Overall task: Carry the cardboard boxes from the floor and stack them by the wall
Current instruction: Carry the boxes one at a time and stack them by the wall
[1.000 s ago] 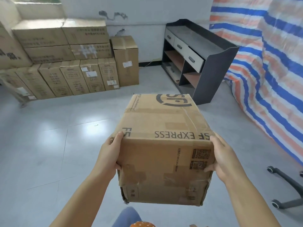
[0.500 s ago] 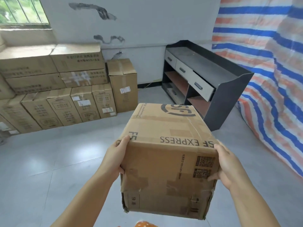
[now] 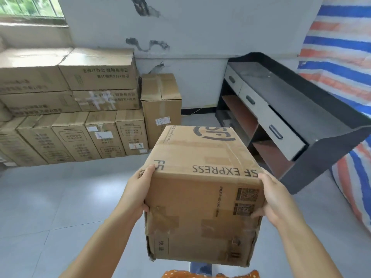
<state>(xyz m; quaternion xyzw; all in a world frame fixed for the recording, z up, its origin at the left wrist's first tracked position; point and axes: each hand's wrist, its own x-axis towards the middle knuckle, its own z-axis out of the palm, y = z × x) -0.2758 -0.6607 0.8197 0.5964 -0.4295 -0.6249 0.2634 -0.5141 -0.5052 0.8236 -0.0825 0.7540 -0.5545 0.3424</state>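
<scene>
SF Express box [image 3: 202,189], in transit toward wall stack [image 3: 68,105].
Left hand [image 3: 138,189], right hand [image 3: 273,197]: fingers clamped on opposite sides, keeping the load level.

Both arms reach forward, the left hand [image 3: 136,189] and right hand [image 3: 275,199] clasping opposite sides of a carried box [image 3: 202,189].

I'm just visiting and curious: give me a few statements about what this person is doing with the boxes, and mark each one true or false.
1. Both hands hold the SF Express box, left hand and right hand on opposite sides. True.
2. The held box rests on the floor. False: it is lifted clear of the floor.
3. Stacked boxes stand by the wall. True.
4. The dark desk has boxes on top. False: no boxes are on it.
</scene>
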